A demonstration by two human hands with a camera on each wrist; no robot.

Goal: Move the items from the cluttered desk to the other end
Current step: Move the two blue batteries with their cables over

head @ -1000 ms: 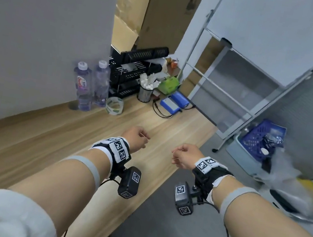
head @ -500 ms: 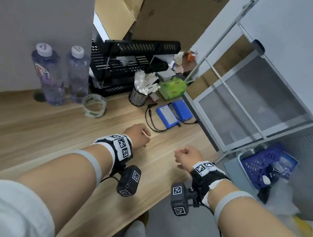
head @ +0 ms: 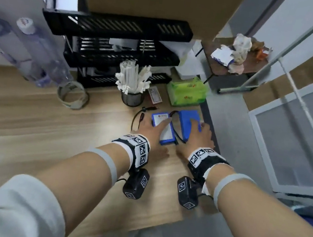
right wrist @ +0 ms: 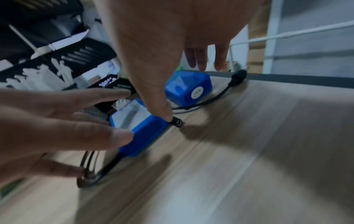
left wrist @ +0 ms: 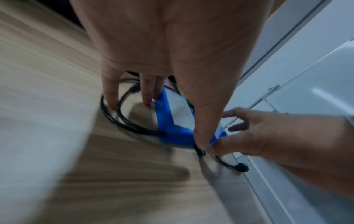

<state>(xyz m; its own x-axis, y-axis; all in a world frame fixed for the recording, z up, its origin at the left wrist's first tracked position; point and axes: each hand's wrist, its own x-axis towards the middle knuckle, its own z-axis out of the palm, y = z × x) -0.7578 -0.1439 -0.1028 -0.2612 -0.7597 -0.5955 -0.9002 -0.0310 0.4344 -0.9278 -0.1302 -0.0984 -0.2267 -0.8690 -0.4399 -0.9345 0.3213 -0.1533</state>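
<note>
Two blue battery packs lie side by side near the right end of the wooden desk [head: 45,141]. My left hand [head: 155,134] reaches over the left pack [head: 166,141], the one with a white label; the thumb sits at its near corner [left wrist: 201,142] and the fingers come down along its far side. My right hand [head: 193,138] lies spread over the right pack [head: 186,119], fingers stretched past its far edge. The right thumb presses a black cable plug [right wrist: 177,122] beside the left pack. Black cables [left wrist: 122,121] loop on the desk to the left.
Behind the packs stand a mesh cup of white sticks [head: 132,98], a green tissue pack [head: 186,92] and a small card [head: 154,97]. A tape roll [head: 72,94], two water bottles [head: 38,58] and a black rack [head: 117,50] lie to the left. The desk edge [head: 209,130] runs just right of the packs.
Both hands were loose fists above the desk; they have moved forward and spread over the two blue packs. The view has come closer to the clutter.
</note>
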